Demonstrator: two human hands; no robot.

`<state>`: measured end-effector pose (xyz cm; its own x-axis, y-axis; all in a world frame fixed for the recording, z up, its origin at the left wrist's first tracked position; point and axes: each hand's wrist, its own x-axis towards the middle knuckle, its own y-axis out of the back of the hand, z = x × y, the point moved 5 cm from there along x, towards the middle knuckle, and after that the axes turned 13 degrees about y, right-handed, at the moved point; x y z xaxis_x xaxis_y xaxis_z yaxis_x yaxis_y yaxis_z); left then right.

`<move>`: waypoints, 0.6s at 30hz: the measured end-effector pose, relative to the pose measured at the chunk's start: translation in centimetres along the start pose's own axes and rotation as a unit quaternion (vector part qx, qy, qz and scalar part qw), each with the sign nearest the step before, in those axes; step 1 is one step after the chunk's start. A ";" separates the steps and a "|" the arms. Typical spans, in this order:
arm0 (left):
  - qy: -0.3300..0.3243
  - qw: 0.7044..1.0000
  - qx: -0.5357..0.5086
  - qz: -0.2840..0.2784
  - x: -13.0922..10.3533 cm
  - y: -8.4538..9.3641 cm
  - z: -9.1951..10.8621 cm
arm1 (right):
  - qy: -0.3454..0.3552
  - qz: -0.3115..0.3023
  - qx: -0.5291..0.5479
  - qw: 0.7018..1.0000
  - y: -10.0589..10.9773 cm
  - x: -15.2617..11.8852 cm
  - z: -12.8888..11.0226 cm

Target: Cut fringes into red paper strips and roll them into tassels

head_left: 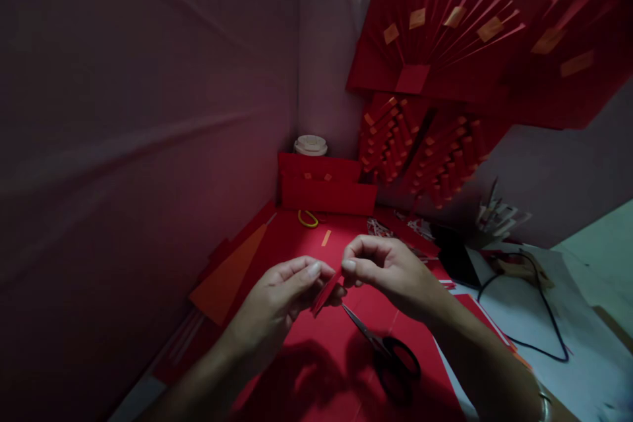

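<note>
A small folded piece of red paper [324,295] is pinched between my two hands above the red sheet on the table. My left hand [291,287] grips its lower side, thumb on top. With thumb and forefinger closed, my right hand [378,267] holds the upper end. Below them lies a pair of scissors [380,343] with black handles, blades pointing up toward the paper. The large red sheet [316,349] spreads under both hands, with their shadows on it. A small orange strip [326,238] rests farther back on the sheet.
Yellow scissor-like handles [308,218] lie near red folded card [329,196], with a white-lidded cup [310,145] behind. Orange paper [230,273] is at left. Red paper fans [445,39] and firecracker-shaped rolls [390,138] hang on the wall. A black cable [558,336] lies right, near a pen holder [494,221].
</note>
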<state>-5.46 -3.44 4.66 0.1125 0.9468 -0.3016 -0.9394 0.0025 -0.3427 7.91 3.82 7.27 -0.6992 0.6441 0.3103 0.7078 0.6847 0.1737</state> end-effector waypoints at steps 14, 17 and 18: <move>-0.021 0.989 0.101 0.104 0.0 0.7 0.3 | 0.000 -0.009 0.019 1.000 -1.1 0.2 1.1; -0.046 0.982 0.138 0.121 -0.2 0.7 0.5 | 0.012 -0.020 -0.001 1.000 -1.1 0.1 0.8; -0.054 0.979 0.153 0.126 -0.3 0.7 0.6 | 0.017 -0.023 -0.008 1.000 -1.0 0.0 0.7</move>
<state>-6.30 -3.51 5.03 -0.1541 0.9582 -0.2409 -0.9878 -0.1545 0.0171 7.08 3.37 6.45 -0.7276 0.6001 0.3324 0.6767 0.7075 0.2039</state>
